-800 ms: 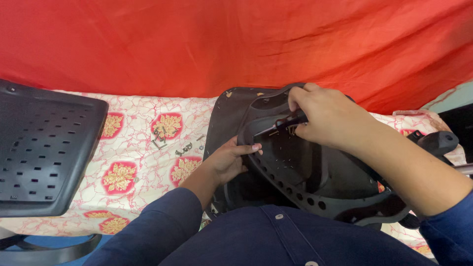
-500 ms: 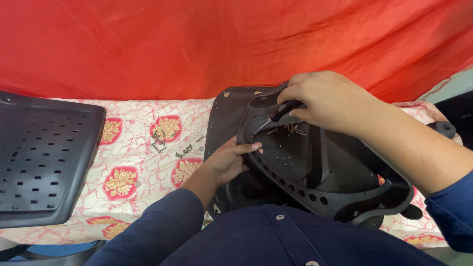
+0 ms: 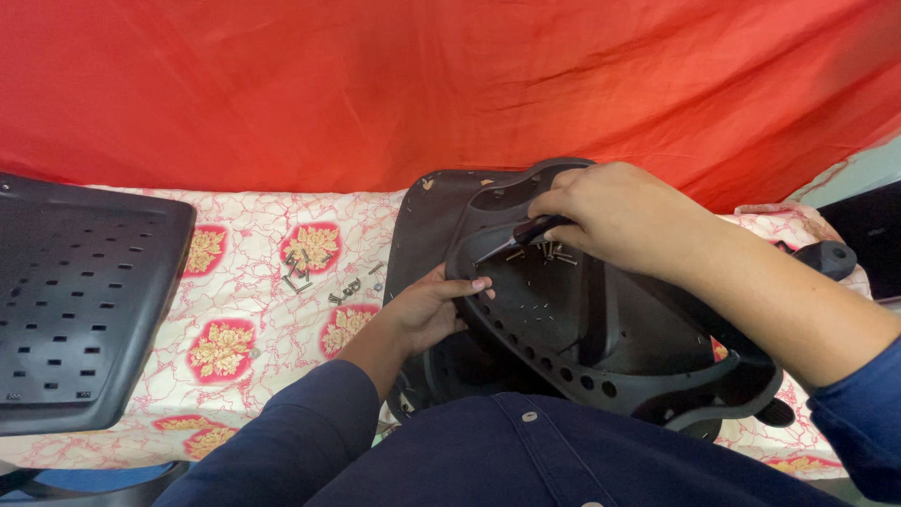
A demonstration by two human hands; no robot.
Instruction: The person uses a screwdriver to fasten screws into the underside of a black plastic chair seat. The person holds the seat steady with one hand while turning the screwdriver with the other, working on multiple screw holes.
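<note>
A black plastic chair shell (image 3: 601, 329) lies tilted across my lap, over a dark seat panel (image 3: 422, 230). My left hand (image 3: 427, 310) grips the shell's left rim, thumb on the edge. My right hand (image 3: 615, 211) is closed around a dark-handled screwdriver (image 3: 516, 237), whose tip points left and down into the shell's upper hollow. A few small screws (image 3: 554, 252) lie inside the shell just under that hand.
A perforated black chair panel (image 3: 80, 300) rests at the left on the floral cloth (image 3: 253, 319). Several loose screws and small metal parts (image 3: 324, 272) are scattered on the cloth. Red fabric (image 3: 422, 84) hangs behind. Another black part (image 3: 831, 255) sits at the right.
My right hand with the screwdriver has shifted up toward the shell's top edge. The left hand has stayed on the rim.
</note>
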